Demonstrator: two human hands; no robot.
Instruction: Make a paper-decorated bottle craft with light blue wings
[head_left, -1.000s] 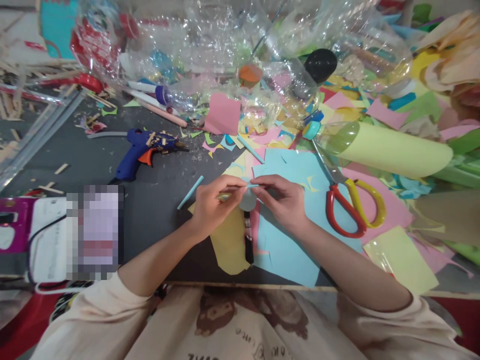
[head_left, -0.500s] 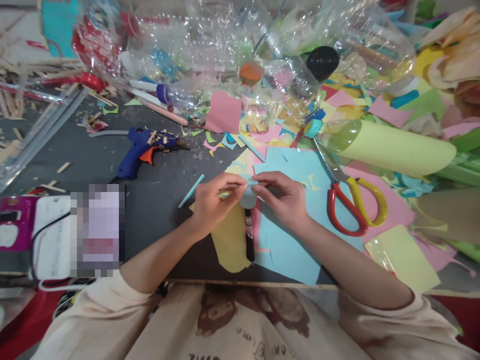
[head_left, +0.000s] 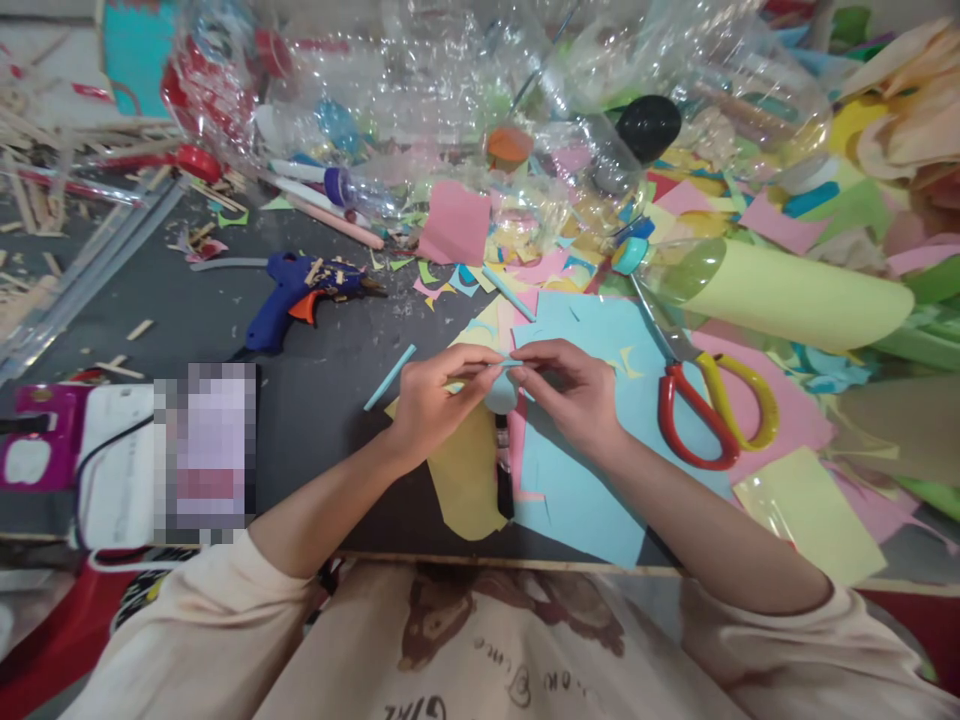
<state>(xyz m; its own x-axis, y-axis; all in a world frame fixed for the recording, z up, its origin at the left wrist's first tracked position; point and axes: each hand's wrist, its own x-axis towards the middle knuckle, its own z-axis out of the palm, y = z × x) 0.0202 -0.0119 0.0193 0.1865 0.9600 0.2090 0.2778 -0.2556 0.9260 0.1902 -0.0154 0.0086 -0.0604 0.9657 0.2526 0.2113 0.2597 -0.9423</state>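
Working from afar, I'm pinching a small pale-blue paper piece [head_left: 501, 396] between the fingers of my left hand [head_left: 435, 395] and right hand [head_left: 574, 392], beside the yellow paper [head_left: 465, 485], apparently rolling its edge, next probably needing even, gentle pressure.

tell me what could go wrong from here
The small light blue paper piece pinched between the left hand and right hand looks thin and might crease or slip. Wood scraps sit on the glue gun; if it is hot, which I can't tell, they could scorch. The scissors lie near the right forearm, which might knock them.
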